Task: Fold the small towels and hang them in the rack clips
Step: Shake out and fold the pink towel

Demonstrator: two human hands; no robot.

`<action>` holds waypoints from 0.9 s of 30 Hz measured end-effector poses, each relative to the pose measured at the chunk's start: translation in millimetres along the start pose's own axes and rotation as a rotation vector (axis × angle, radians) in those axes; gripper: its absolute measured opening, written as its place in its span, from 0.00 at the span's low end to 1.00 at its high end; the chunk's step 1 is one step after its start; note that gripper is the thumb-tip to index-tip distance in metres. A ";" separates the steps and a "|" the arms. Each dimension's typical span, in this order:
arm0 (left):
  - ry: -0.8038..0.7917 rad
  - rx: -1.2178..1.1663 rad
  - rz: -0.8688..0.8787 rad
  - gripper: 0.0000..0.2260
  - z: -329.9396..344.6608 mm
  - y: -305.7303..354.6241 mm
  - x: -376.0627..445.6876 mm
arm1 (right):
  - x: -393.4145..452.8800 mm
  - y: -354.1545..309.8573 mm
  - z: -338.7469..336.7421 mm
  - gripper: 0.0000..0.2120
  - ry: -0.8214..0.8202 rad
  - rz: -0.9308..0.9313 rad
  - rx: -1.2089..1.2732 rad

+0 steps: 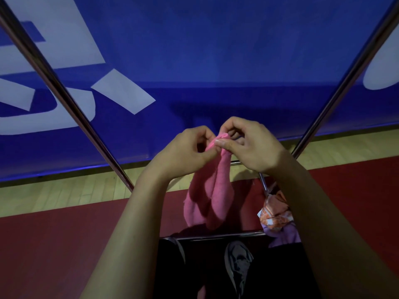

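Head view. We held the pink towel (210,190) bunched at its top edge between both hands, raised in front of the blue banner (216,50), with the rest of the cloth hanging in loose vertical folds towards the horizontal rack bar (222,235) below. Our left hand (185,151) pinched the gathered top from the left, fingers curled and thumb pressed against the fabric. Our right hand (248,145) pinched the same spot from the right, thumb and forefinger closed on the pink edge, the other fingers loosely bent. The two hands touched at the fingertips; both forearms rose steeply from the lower corners of the frame. No clip was visible at the pinch, so we could not tell whether the towel was already held by one.

We judged the chief risk to be slippage: so small a bite of thick, bunched cloth might pull free of a clip, or the folds might spread as one hand let go. An orange patterned towel (275,210) and a purple cloth (285,234) hung just to the right, between two slanted metal rack poles (64,93), and a careless sweep might disturb them.
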State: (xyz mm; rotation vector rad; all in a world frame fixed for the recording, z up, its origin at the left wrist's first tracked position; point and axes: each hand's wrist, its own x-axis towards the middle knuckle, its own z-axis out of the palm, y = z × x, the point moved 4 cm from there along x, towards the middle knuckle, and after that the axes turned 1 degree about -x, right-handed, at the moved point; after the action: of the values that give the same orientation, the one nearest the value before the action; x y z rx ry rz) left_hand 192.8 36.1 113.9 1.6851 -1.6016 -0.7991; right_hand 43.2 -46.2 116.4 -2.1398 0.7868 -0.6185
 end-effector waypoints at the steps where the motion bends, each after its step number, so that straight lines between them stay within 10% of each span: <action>1: -0.005 0.000 -0.007 0.08 0.0 -0.7 -0.2 | -0.5 -0.5 0.6 0.05 -0.009 0.000 0.001; 27: -0.055 -0.460 -0.149 0.14 3.2 16.5 -7.5 | -2.7 -6.2 -12.4 0.02 0.045 -0.048 0.107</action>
State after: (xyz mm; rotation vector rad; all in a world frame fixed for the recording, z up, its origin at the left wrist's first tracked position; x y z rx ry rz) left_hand 180.1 43.1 125.2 1.4640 -1.2146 -1.1944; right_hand 35.4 -47.2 128.1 -2.0582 0.7117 -0.7206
